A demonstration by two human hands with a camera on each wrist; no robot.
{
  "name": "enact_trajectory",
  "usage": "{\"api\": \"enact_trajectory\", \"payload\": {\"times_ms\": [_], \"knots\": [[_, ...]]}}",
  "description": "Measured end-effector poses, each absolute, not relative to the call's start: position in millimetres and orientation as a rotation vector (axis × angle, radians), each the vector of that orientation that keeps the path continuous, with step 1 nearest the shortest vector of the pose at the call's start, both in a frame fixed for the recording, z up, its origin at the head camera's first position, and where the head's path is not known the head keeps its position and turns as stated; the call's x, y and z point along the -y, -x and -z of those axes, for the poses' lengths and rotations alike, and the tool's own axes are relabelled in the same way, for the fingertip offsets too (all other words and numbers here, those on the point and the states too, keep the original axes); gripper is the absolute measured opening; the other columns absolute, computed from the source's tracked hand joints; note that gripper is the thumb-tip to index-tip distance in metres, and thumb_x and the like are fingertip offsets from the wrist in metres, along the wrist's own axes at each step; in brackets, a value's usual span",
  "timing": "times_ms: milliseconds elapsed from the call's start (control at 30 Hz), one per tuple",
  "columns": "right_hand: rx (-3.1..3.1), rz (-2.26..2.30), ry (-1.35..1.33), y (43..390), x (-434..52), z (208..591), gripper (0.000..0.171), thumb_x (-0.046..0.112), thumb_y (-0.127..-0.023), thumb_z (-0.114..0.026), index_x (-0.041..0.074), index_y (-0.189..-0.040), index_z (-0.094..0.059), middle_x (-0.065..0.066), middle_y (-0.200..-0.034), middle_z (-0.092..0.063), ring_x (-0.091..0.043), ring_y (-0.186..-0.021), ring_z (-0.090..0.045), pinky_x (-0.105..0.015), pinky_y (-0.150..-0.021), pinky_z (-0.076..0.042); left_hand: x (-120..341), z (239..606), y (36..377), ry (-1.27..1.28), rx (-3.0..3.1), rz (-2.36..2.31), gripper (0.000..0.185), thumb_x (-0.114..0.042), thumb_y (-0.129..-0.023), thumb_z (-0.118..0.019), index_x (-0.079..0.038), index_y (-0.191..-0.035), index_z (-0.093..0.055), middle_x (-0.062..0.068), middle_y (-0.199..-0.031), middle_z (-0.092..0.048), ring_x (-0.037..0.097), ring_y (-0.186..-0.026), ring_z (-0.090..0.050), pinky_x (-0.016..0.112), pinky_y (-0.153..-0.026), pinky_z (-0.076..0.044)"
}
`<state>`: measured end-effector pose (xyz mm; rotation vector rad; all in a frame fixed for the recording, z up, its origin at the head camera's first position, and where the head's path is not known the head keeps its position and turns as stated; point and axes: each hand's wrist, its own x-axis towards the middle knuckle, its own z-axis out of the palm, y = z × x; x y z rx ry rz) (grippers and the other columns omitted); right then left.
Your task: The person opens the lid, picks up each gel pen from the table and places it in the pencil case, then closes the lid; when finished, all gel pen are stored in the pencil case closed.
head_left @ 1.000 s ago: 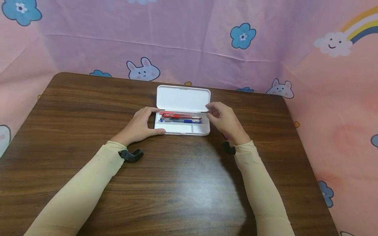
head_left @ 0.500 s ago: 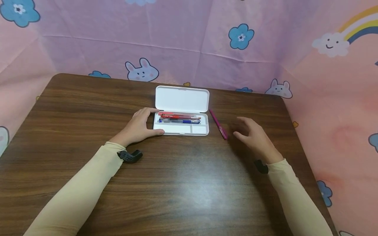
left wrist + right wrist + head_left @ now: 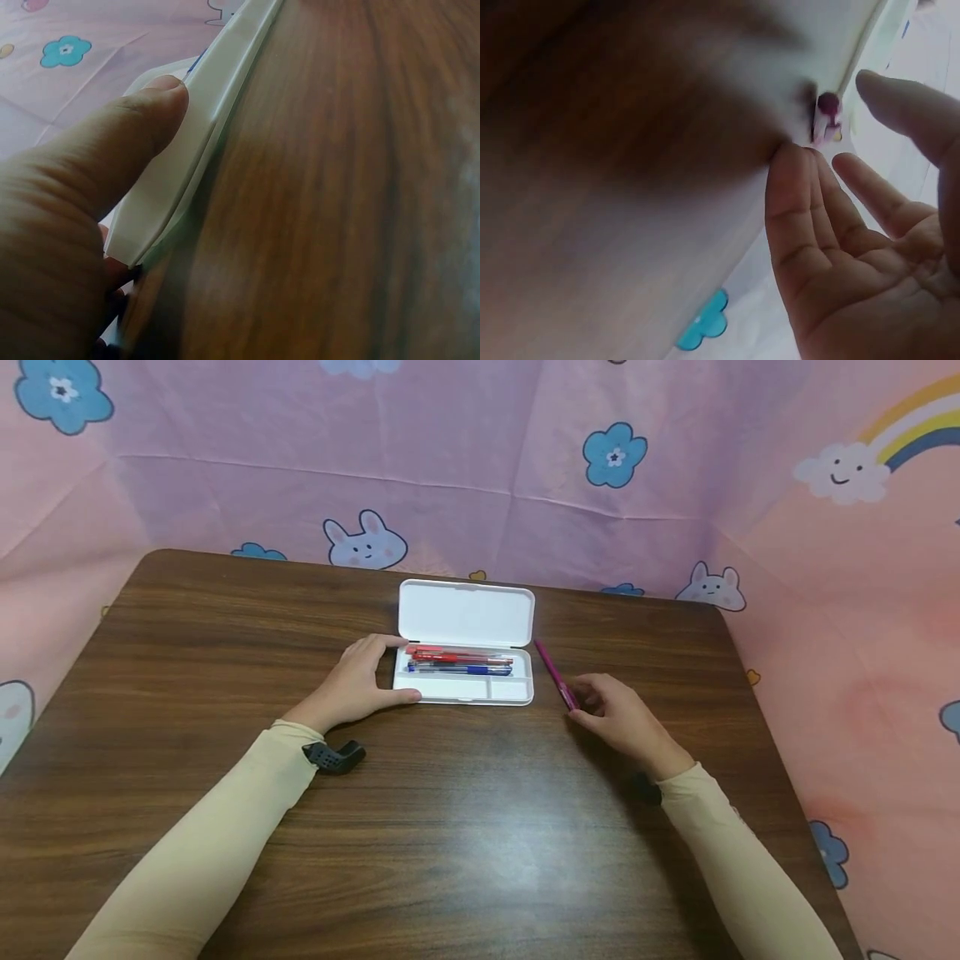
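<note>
Left hand grips the open pencil case by its left end, mid-bench. Right hand, fingers relaxed and holding nothing, sits at the magenta pen's near end, right of the case.

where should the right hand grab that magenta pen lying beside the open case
Probably at the near end of the magenta pen, where the right hand already is. It lies flat and free on the table, angled away beside the pencil case, so pinch across the barrel from above and the right.
</note>
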<state>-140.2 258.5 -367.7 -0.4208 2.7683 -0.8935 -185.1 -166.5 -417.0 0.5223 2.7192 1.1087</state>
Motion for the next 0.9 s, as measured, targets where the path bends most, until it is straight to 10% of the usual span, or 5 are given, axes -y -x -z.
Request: {"api": "enact_trajectory", "payload": {"times_ms": [900], "knots": [[-2.833, 0.75, 0.343, 142, -251, 366, 0.018, 0.005, -0.096, -0.071, 0.002, -0.114, -0.07, -0.014, -0.104, -0.069, -0.029, -0.095, -0.065, -0.047, -0.085, -0.057, 167, 415, 184, -0.539, -2.726, -1.113, 0.097, -0.063, -0.081, -0.08, -0.011, -0.153, -0.042, 0.012, -0.157, -0.042, 0.033, -0.15, -0.031, 0.06, -0.124, -0.018]]}}
